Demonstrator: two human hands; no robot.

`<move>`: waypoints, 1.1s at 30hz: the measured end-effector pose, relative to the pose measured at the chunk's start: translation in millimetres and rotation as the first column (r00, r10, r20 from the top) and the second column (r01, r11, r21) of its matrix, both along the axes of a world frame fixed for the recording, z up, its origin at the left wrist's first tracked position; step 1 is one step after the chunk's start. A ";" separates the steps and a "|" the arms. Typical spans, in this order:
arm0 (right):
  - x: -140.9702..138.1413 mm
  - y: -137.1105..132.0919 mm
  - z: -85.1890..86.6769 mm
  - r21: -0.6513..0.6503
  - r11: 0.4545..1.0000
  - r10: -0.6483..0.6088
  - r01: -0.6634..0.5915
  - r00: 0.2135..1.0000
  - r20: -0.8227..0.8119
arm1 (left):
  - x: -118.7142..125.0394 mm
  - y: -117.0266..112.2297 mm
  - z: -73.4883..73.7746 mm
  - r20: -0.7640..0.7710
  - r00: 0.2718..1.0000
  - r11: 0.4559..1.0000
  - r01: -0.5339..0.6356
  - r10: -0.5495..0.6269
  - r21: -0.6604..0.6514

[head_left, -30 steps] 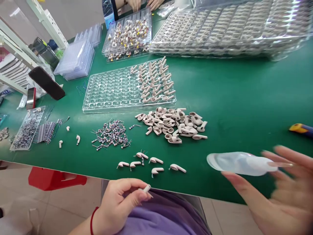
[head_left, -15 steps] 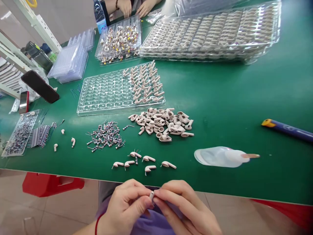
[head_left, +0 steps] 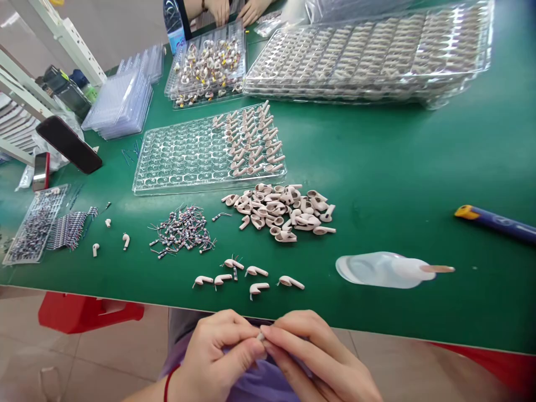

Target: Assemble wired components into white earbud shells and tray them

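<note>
My left hand (head_left: 224,354) and my right hand (head_left: 316,352) meet in front of the table edge, over my lap. Between their fingertips they pinch one small white earbud shell (head_left: 260,336), mostly covered by the fingers. Just beyond, several earbud shells with thin wires poking out, such as this wired shell (head_left: 291,282), lie on the green table. Behind them are a heap of empty-looking earbud shells (head_left: 278,209) and a pile of small wired components (head_left: 183,230). To the right a translucent squeeze bottle (head_left: 385,270) lies on its side.
A clear tray (head_left: 180,159) is partly filled with shells. Stacked full trays (head_left: 368,56) and a tray of wired parts (head_left: 209,67) stand behind. At left are phones, such as this black phone (head_left: 69,144), and a component tray (head_left: 36,229). A blue marker-like tool (head_left: 494,219) lies right. Another person's hands (head_left: 234,10) rest at the far side.
My right fingers have closed further over the earbud shell, so less of it shows. The table view has shifted slightly; the things on it lie as before.
</note>
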State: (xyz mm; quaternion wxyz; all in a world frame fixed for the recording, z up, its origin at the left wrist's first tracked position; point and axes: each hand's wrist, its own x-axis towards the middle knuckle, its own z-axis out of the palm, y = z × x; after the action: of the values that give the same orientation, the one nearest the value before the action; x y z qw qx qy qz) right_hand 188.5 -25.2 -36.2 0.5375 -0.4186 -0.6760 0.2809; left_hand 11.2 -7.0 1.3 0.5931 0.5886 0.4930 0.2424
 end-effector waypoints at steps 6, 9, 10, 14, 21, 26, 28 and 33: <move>-0.6 0.6 0.1 -0.026 0.999 0.032 -0.032 0.999 -0.035 | 2.4 -3.0 -2.1 0.018 1.000 1.000 -0.022 0.022 0.020; -1.2 0.0 -0.9 -0.008 1.000 0.019 -0.019 0.999 -0.051 | 3.4 -4.6 -2.9 0.008 0.999 0.997 -0.034 0.033 0.069; -1.1 -0.3 -1.4 -0.002 1.000 0.014 -0.014 0.999 -0.052 | 3.9 -4.9 -3.0 0.006 0.999 0.995 -0.035 0.035 0.091; -0.3 -1.4 -4.3 0.002 1.000 0.013 -0.013 0.999 -0.045 | 6.4 -5.1 -2.7 0.011 0.999 0.985 -0.053 0.052 0.163; -1.8 -0.5 -5.5 0.028 1.000 0.016 -0.015 0.999 -0.047 | 7.9 -3.7 -2.0 -0.007 0.998 0.973 -0.066 0.070 0.220; -6.3 -1.7 -4.4 -0.074 0.994 -0.094 0.085 0.986 -0.140 | 3.6 -1.4 1.2 -0.103 0.995 0.898 0.036 0.011 0.438; -7.6 -2.6 -4.9 -0.107 0.989 -0.119 0.102 0.979 -0.168 | 2.5 -1.2 2.2 -0.176 0.984 0.818 0.088 0.017 0.569; -5.3 -6.1 -9.3 -0.133 0.990 -0.062 0.040 0.985 -0.164 | 3.4 -0.3 6.2 -0.391 0.916 0.576 0.269 0.096 0.772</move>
State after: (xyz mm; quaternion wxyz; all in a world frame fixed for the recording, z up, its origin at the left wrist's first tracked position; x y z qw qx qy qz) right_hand 183.2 -31.3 -45.5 0.5713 -0.4446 -0.5979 0.3443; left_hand 14.6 -7.2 7.4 0.1575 0.8537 0.4040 0.2883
